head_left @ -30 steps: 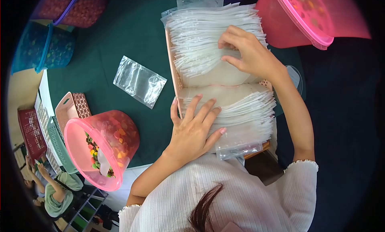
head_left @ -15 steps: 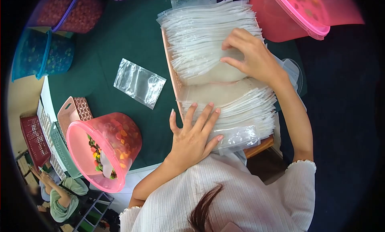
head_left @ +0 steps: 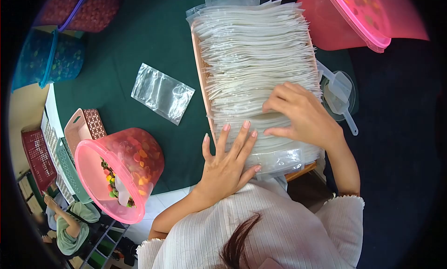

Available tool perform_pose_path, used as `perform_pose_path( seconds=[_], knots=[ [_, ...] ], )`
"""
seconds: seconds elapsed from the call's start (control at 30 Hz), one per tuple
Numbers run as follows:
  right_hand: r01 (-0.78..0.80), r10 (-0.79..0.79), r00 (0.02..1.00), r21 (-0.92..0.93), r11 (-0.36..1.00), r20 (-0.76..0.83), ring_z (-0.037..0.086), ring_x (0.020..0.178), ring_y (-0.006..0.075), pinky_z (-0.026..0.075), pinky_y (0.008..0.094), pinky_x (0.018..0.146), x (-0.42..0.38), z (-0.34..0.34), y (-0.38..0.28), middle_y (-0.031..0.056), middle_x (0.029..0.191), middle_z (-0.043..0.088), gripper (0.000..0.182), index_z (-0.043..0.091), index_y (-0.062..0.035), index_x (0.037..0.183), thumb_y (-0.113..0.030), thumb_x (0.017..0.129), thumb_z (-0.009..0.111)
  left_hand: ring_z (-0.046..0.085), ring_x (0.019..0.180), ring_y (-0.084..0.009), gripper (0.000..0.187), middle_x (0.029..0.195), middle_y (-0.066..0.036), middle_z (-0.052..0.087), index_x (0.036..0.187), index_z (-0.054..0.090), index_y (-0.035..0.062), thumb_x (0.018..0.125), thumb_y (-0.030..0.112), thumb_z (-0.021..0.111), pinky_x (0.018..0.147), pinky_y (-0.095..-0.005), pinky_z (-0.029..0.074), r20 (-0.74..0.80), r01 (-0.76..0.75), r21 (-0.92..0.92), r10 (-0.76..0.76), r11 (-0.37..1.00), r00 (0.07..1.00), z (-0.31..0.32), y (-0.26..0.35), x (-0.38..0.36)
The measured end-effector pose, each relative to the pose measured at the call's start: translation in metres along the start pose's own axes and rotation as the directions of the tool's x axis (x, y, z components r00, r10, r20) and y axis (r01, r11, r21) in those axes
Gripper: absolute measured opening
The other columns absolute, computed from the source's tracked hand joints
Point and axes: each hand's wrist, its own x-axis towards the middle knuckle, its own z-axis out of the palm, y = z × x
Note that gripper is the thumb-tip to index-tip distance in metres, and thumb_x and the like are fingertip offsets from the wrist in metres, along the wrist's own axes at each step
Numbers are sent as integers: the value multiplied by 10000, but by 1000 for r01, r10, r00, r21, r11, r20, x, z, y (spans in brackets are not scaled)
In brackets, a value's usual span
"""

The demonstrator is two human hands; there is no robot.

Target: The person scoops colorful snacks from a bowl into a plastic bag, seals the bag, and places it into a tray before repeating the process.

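Observation:
A pale pink basket (head_left: 201, 73) is packed with a long row of thin clear plastic bags (head_left: 256, 45) standing on edge. My left hand (head_left: 226, 164) lies with fingers spread over the near left corner of the row, fingertips on the bags. Over the near right part, my right hand (head_left: 305, 115) is curved, its thumb and fingers apart and resting at the bags' edges; no bag shows between them. One zip bag (head_left: 284, 161) lies flat at the near end, beside my left thumb.
A single clear bag (head_left: 163, 94) lies on the green tablecloth (head_left: 139, 41). A tilted pink tub (head_left: 151, 152) of colourful pieces stands left, a pink tub (head_left: 326, 22) far right. A clear scoop (head_left: 342, 92) lies right of the basket. Another person (head_left: 72, 227) is at lower left.
My right hand has moved toward me, from the far part of the row to the near part. The gap in the bags has closed up. My left hand has stayed nearly in place.

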Motion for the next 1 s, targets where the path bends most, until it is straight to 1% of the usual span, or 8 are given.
perform_pose_path(
  seconds=[0.1, 0.27, 0.37, 0.53, 0.6, 0.7, 0.87, 1.0],
  knots=[
    [-5, 6, 1000, 43, 999, -25, 499, 707, 257, 412, 335, 652, 7, 0, 11, 76, 741, 501, 228, 541, -35, 742, -139, 623, 704, 183, 1270, -294, 652, 1398, -65, 259, 1291, 375, 99, 776, 476, 510, 976, -537, -59, 6, -10, 10, 10, 1000, 1000, 0, 0, -2],
    [-8, -36, 949, -137, 991, -312, 503, 711, 246, 416, 328, 625, 29, 6, 38, 70, 731, 505, 177, 536, -30, 736, -55, 638, 682, 188, 1274, -295, 666, 1398, -59, 260, 1285, 375, 77, 772, 478, 516, 977, -530, -79, 9, -24, 8, 24, 1000, 1000, 1, 1, -4],
    [-36, 5, 947, -92, 995, -322, 506, 715, 245, 419, 328, 632, 39, 7, 42, 72, 732, 510, 168, 534, -27, 732, -50, 648, 677, 212, 1261, -292, 665, 1388, -57, 277, 1277, 383, 74, 763, 470, 530, 984, -528, -56, 0, -23, -14, 23, 1000, 1000, 1, 0, -5],
    [-51, 27, 945, -65, 997, -325, 515, 751, 244, 419, 349, 680, 36, 8, 43, 55, 752, 515, 176, 521, -46, 735, -70, 643, 670, 283, 1202, -279, 658, 1349, -57, 329, 1260, 397, 66, 746, 445, 556, 958, -481, 117, 31, -23, -37, 24, 999, 999, -3, 1, -4],
    [-41, 17, 943, -66, 997, -334, 513, 749, 242, 417, 351, 686, 36, 7, 43, 53, 759, 516, 172, 524, -46, 730, -72, 644, 671, 285, 1198, -273, 655, 1344, -54, 335, 1259, 399, 65, 745, 438, 562, 949, -468, 132, 33, -25, -45, 26, 999, 999, -4, 0, -4],
    [-7, -24, 956, -105, 994, -293, 506, 763, 231, 406, 346, 704, 32, 6, 42, 45, 776, 519, 145, 543, -49, 733, -57, 651, 662, 283, 1194, -272, 659, 1344, -70, 326, 1258, 400, 64, 740, 431, 574, 943, -461, 143, 39, -39, -50, 41, 998, 998, -7, -1, -4],
    [-1, 1, 1000, 59, 998, 0, 441, 864, 216, 343, 340, 786, 16, -6, 14, 35, 830, 473, 222, 573, -77, 761, -187, 627, 710, 261, 1178, -305, 678, 1329, -119, 304, 1265, 401, 80, 728, 451, 586, 952, -480, 126, -8, -48, -55, 48, 997, 999, -6, -1, -10],
    [-18, 17, 999, -36, 999, -28, 426, 881, 218, 326, 350, 802, 8, 4, 5, 29, 846, 466, 285, 556, -97, 774, -227, 590, 731, 293, 1136, -300, 655, 1262, -83, 362, 1274, 397, 112, 753, 482, 541, 975, -477, 94, -62, -15, -6, 14, 1000, 998, -4, 1, -15]
  ],
)
